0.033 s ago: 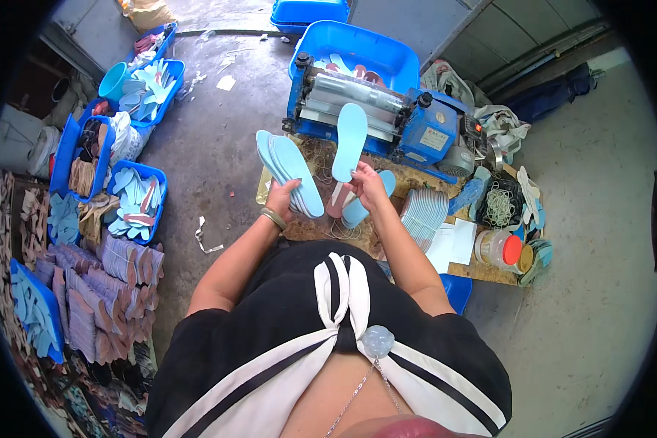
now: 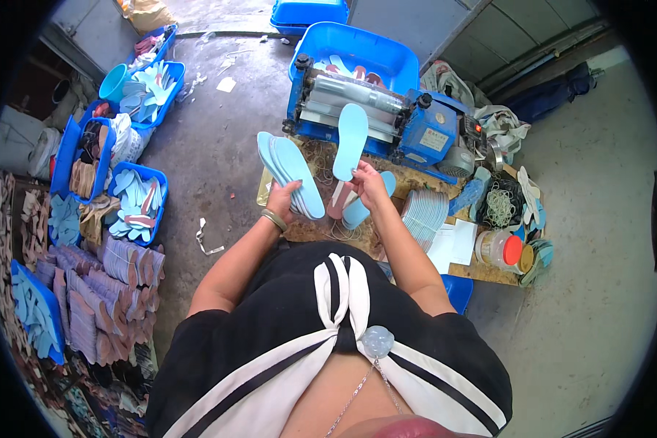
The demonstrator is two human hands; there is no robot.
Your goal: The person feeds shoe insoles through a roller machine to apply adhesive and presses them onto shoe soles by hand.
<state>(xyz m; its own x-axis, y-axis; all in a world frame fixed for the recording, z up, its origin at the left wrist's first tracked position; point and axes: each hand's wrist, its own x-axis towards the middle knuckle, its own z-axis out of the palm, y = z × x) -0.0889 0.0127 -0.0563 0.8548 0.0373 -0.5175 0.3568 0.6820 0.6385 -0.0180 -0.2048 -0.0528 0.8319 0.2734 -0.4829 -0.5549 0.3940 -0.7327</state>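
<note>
My left hand (image 2: 282,201) is closed around the lower end of a small stack of light blue insoles (image 2: 290,171), fanned a little apart. Between the fingers and thumb of my right hand (image 2: 368,184) is the heel end of a single light blue insole (image 2: 352,139), its toe pointing away from me. That insole stands in front of a blue roller machine (image 2: 358,98). Under my right hand, on the work table (image 2: 310,232), lie more blue insoles (image 2: 355,214) and a reddish-brown one (image 2: 336,201), partly hidden by the hand.
A banded row of insoles (image 2: 425,213), white paper (image 2: 461,242) and a red-lidded jar (image 2: 500,249) sit on the table's right. Behind the machine is a blue bin (image 2: 398,55). Insole-filled blue bins (image 2: 166,191) and bundled purplish insoles (image 2: 98,299) line the left floor.
</note>
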